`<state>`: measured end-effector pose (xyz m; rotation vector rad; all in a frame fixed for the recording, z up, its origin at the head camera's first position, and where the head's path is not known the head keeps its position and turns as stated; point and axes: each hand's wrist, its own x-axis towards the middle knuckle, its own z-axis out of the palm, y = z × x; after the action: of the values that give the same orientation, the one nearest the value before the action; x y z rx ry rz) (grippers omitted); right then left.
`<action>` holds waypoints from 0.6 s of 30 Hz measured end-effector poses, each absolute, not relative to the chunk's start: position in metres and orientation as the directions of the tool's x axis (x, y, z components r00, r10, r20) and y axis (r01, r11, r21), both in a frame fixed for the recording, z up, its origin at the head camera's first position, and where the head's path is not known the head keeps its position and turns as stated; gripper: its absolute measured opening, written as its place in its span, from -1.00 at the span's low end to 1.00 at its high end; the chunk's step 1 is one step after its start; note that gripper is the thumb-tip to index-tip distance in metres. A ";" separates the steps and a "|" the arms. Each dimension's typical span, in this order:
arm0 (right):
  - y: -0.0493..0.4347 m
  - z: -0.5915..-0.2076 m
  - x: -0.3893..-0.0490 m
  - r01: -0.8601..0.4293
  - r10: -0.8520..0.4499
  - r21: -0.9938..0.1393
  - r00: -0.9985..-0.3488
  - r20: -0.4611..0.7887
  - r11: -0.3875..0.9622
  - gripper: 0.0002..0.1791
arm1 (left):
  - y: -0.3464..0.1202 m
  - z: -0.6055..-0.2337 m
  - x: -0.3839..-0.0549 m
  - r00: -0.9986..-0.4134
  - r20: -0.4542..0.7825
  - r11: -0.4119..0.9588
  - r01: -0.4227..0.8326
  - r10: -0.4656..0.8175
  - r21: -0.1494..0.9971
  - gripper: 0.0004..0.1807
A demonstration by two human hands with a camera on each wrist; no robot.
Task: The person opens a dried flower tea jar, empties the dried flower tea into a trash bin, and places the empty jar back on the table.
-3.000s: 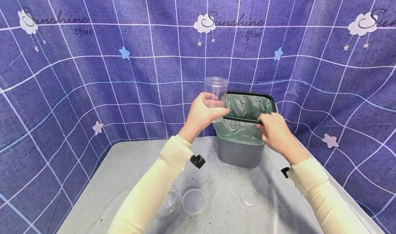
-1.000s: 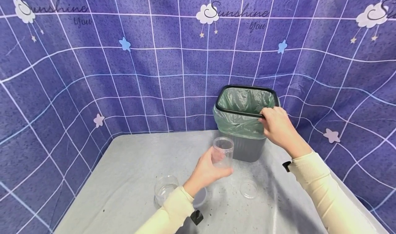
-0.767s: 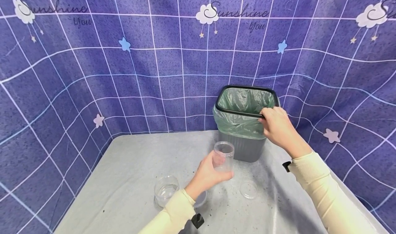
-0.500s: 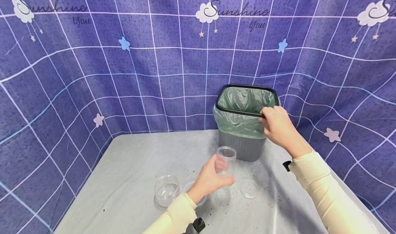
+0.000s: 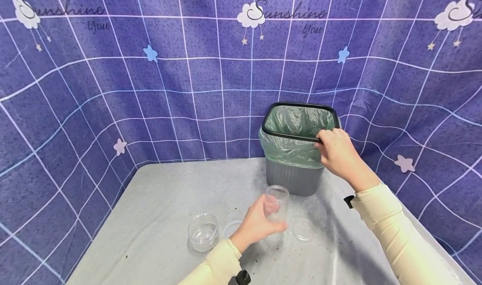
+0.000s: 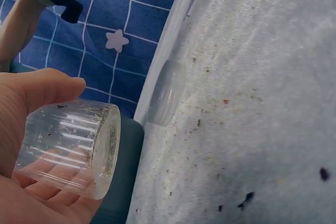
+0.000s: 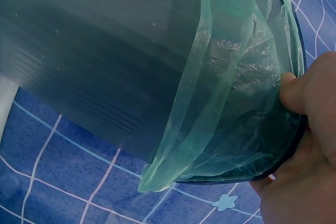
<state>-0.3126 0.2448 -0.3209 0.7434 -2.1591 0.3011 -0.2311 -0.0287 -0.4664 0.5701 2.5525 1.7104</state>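
Observation:
A clear plastic jar (image 5: 280,207) is gripped by my left hand (image 5: 257,224) just above the table, in front of the bin. The left wrist view shows my fingers and thumb round the jar (image 6: 73,145), with small specks near its bottom. My right hand (image 5: 335,155) holds the black rim (image 5: 291,137) of a grey bin (image 5: 293,179) lined with a green bag (image 5: 290,154). In the right wrist view my right thumb (image 6: 58,85) is not shown, but the hand (image 7: 310,124) pinches the rim over the liner.
A wider clear jar (image 5: 203,233) stands left of my left hand. A round lid (image 5: 232,227) lies partly hidden behind my left wrist. Another clear lid (image 5: 303,229) lies flat to the right. Small dark crumbs dot the grey table covering (image 5: 169,197).
My left hand has brought the jar from beside the bin's opening down towards the table, still lowering and shifting slightly right. My right hand stays on the rim.

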 end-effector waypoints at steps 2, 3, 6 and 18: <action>0.245 -0.321 -0.313 -0.602 -0.408 0.035 -0.495 0.767 0.798 -0.83 | -0.029 -0.469 -0.231 -0.932 0.190 0.340 0.295 0.308 0.893 -0.26; 0.245 -0.321 -0.313 -0.602 -0.408 0.035 -0.495 0.767 0.797 -0.83 | -0.029 -0.470 -0.231 -0.932 0.192 0.345 0.297 0.308 0.890 -0.26; 0.245 -0.321 -0.313 -0.602 -0.408 0.036 -0.495 0.767 0.798 -0.83 | -0.029 -0.473 -0.231 -0.931 0.196 0.359 0.305 0.308 0.882 -0.27; 0.245 -0.321 -0.313 -0.601 -0.408 0.034 -0.499 0.765 0.799 -0.83 | -0.026 -0.487 -0.229 -0.931 0.184 0.369 0.299 0.316 0.880 -0.25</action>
<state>-0.3135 0.2453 -0.3210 0.7423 -2.1641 0.3008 -0.2292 -0.0265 -0.4874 0.5812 2.5858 1.6572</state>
